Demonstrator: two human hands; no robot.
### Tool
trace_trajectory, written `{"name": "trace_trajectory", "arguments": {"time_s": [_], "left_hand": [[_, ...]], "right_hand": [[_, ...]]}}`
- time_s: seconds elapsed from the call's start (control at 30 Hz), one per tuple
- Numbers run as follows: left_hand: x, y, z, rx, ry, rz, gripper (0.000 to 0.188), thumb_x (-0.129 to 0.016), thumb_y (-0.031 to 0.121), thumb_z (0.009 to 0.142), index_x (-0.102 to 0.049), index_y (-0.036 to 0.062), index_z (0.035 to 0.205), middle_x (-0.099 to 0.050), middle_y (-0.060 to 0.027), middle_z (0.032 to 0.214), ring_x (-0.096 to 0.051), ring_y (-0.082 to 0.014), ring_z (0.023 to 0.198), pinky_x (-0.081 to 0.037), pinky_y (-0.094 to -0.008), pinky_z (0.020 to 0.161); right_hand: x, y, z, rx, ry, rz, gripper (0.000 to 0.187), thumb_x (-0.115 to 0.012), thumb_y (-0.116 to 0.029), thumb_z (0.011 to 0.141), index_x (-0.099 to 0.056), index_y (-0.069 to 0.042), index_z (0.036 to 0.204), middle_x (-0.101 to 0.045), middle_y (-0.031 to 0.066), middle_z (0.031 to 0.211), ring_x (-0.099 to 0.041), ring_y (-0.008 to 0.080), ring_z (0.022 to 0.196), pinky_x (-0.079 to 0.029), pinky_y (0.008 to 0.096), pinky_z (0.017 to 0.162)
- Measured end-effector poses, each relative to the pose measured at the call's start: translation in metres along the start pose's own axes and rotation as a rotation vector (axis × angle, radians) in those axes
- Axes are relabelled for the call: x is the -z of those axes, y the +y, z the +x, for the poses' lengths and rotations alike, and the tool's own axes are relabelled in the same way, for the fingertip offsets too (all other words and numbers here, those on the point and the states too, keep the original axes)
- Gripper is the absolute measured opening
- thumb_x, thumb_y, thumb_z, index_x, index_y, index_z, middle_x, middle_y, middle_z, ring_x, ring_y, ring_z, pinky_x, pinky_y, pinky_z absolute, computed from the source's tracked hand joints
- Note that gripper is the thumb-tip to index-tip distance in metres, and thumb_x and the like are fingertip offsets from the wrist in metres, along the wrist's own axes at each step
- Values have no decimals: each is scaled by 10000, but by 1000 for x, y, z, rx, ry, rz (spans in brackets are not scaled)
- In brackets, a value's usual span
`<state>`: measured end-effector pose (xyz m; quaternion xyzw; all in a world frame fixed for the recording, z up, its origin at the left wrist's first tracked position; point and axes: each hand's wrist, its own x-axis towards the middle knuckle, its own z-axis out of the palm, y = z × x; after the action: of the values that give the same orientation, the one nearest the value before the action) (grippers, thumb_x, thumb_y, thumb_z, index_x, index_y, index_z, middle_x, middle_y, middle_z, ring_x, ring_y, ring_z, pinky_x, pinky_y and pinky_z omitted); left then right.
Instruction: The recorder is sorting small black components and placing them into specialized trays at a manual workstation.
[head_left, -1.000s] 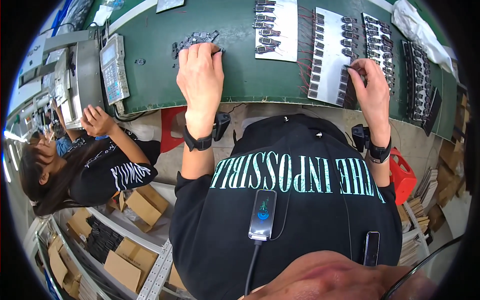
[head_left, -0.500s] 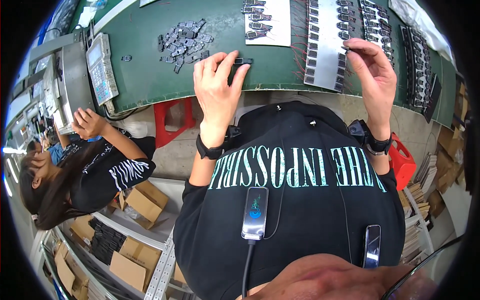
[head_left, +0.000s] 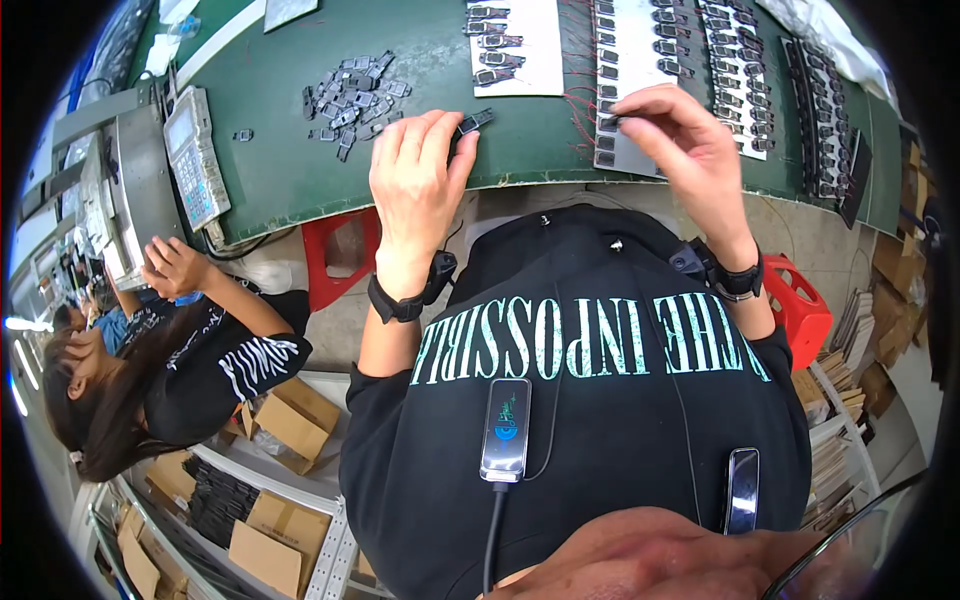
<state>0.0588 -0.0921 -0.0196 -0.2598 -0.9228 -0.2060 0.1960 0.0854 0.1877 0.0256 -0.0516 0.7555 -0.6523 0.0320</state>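
My left hand (head_left: 415, 170) is at the near edge of the green workbench, its thumb and fingers closed on a small black plastic housing (head_left: 476, 121) with a rectangular frame. My right hand (head_left: 690, 140) is over the grey-white strip board (head_left: 635, 60), thumb and forefinger pinching a small dark piece (head_left: 612, 121) seen nearly edge-on. Small black rectangular parts with thin red wires line the board's left side. Longer black housings (head_left: 670, 48) are set along its right side, some hidden by my right hand. A loose pile of black housings (head_left: 355, 95) lies beyond my left hand.
A white board (head_left: 530, 60) carries several assembled housings. More loaded strips (head_left: 735, 80) stand at the right. A lone part (head_left: 243, 135) lies near a keypad device (head_left: 195, 160). Another person's hand (head_left: 175, 268) is at the left. Red stools (head_left: 795, 310) stand under the bench.
My right hand has moved left across the strip board with the small dark piece. My left hand has shifted slightly, and the housing in it is now tilted. The view has shifted a little.
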Motion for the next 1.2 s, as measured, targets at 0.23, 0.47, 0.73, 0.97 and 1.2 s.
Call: {"name": "trace_trajectory", "arguments": {"time_s": [0.23, 0.47, 0.73, 0.97, 1.2], "left_hand": [[-10, 49, 27, 479, -64, -789, 285, -736, 23, 874, -685, 4, 1154, -724, -83, 929, -706, -137, 819, -559, -256, 752], [-17, 56, 37, 645, -169, -1218, 278, -670, -18, 940, -654, -57, 1215, -724, -80, 1020, -701, -120, 898, -564, -231, 815], [-15, 55, 39, 606, -248, -1194, 276, -661, -22, 945, -656, -59, 1219, -722, -99, 1056, -703, -126, 892, -566, -229, 812], [-13, 57, 42, 608, -258, -1196, 259, -672, 3, 939, -678, -50, 1192, -744, -86, 980, -711, -119, 871, -566, -234, 797], [-13, 62, 40, 608, -282, -1175, 260, -676, 3, 934, -681, -48, 1188, -744, -86, 970, -711, -117, 856, -568, -235, 785]], "right_hand": [[-29, -8, 21, 8, -68, -52, 144, -664, -17, 928, -685, 17, 1066, -679, 38, 1001, -642, 100, 881, -519, 243, 798], [-20, 7, 24, -31, 5, -79, 129, -677, -59, 931, -701, 25, 1026, -683, 20, 982, -644, 91, 833, -526, 243, 763], [-5, 22, 32, -196, -181, 206, 115, -672, -68, 944, -669, -5, 1040, -671, 13, 1011, -653, 91, 821, -541, 236, 766], [3, 24, 36, -231, -300, 348, 121, -670, -95, 958, -627, -19, 1042, -665, 32, 1023, -665, 92, 848, -554, 226, 763], [7, 18, 33, -253, -321, 341, 127, -673, -84, 956, -623, -2, 1040, -664, 43, 1020, -669, 91, 863, -563, 233, 776]]}}
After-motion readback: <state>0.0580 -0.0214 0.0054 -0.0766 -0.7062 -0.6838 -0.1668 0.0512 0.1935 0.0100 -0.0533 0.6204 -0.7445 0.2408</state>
